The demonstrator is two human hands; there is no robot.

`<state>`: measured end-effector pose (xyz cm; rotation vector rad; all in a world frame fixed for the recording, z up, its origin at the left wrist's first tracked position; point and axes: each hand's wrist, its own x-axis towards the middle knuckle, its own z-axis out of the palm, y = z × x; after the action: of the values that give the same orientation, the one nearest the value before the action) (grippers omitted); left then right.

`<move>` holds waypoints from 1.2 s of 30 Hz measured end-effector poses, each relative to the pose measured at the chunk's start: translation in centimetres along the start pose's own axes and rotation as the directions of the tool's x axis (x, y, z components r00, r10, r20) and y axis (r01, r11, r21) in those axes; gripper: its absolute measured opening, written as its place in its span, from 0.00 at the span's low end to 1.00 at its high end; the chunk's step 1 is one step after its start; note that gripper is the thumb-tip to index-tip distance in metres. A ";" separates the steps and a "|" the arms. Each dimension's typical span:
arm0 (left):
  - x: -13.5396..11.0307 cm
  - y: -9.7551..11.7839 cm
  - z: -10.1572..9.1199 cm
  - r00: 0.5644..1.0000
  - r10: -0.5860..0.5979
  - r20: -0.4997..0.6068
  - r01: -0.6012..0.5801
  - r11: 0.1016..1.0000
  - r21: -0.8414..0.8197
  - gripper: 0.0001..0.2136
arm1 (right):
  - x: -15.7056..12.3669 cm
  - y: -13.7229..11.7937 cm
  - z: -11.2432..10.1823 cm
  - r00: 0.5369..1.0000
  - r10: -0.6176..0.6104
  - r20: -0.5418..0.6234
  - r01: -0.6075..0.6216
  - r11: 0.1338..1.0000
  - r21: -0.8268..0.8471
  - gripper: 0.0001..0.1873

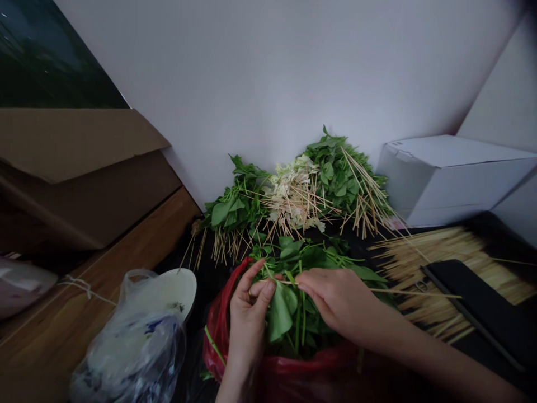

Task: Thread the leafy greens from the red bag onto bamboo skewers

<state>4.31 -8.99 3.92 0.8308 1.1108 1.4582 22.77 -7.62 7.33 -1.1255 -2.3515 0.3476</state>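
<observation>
My left hand (pixel 250 302) pinches a stem of leafy greens (pixel 282 311) between thumb and finger, and a broad leaf hangs below it. A thin bamboo skewer (pixel 413 293) is gripped in my right hand (pixel 335 294); its long end sticks out to the right past my wrist. The skewer's other end meets the stems between my two hands, where a few stalks appear threaded on it. Directly beneath both hands lies a red plastic bag (pixel 218 313), opened wide and full of loose greens (pixel 316 257).
Behind the bag are piles of skewered greens (pixel 237 204) and pale, cabbage-like leaves (pixel 293 179). Loose skewers (pixel 461 252) lie at right with a black phone-like object (pixel 478 313). A white box (pixel 453 173), cardboard box (pixel 84 184), plate (pixel 187 288) and clear plastic bag (pixel 130 352) stand around.
</observation>
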 end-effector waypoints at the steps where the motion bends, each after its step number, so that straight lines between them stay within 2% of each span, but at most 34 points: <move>1: 0.0 -0.2 0.3 1.000 -0.001 0.009 0.001 1.000 0.012 0.31 | 0.0 0.0 0.1 1.000 -0.002 -0.001 0.002 1.000 0.001 0.14; 4: -0.1 -0.5 0.7 0.999 0.012 0.035 -0.014 0.999 0.053 0.30 | 0.1 0.1 -0.1 1.000 -0.009 0.014 0.009 1.000 0.004 0.15; 6: 0.1 -0.5 0.6 0.998 0.039 0.050 -0.042 0.998 0.052 0.29 | 0.2 0.7 -0.8 1.000 -0.006 -0.016 0.006 1.000 0.010 0.14; 9: 0.7 -0.3 -0.3 0.993 0.104 0.051 -0.108 0.991 0.081 0.24 | 0.2 2.2 -2.4 0.982 0.020 -0.189 -0.016 1.000 0.026 0.14; 12: 1.3 -0.2 -1.3 0.987 0.131 0.096 -0.153 0.945 0.289 0.14 | 0.1 3.8 -4.1 0.939 0.055 -0.339 -0.051 0.998 0.020 0.12; 14: 1.4 -0.5 -1.6 0.978 0.131 0.163 -0.193 0.863 0.467 0.08 | 0.0 4.4 -4.8 0.924 0.070 -0.376 -0.070 0.997 0.012 0.11; 17: 1.2 -1.3 -1.3 0.948 0.155 0.278 -0.308 0.665 0.681 0.05 | 0.0 4.6 -5.1 0.920 0.072 -0.385 -0.073 0.997 0.012 0.11; 20: 0.8 -2.1 -0.6 0.923 0.170 0.345 -0.384 0.478 0.790 0.07 | 0.1 4.6 -4.9 0.923 0.066 -0.378 -0.062 0.998 0.022 0.11; 24: 0.5 -2.5 -0.2 0.930 0.106 0.352 -0.366 0.361 0.858 0.05 | 0.1 4.6 -4.8 0.928 0.066 -0.368 -0.062 0.998 0.022 0.12; 26: 0.4 -2.5 -0.3 0.933 0.064 0.355 -0.354 0.352 0.867 0.04 | 0.1 4.5 -4.7 0.932 0.061 -0.358 -0.057 0.998 0.021 0.11; 29: 0.4 -2.2 -0.6 0.935 0.026 0.353 -0.335 0.392 0.857 0.03 | 0.1 4.5 -4.7 0.938 0.055 -0.342 -0.053 0.998 0.015 0.11; 36: 0.8 -0.4 -1.6 0.957 0.016 0.291 -0.229 0.659 0.716 0.04 | 0.1 4.4 -4.6 0.937 0.038 -0.346 -0.036 0.999 0.013 0.11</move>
<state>2.76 -8.52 3.00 1.6604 1.4852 0.9095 28.09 -4.71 9.29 -1.1267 -2.0204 0.1526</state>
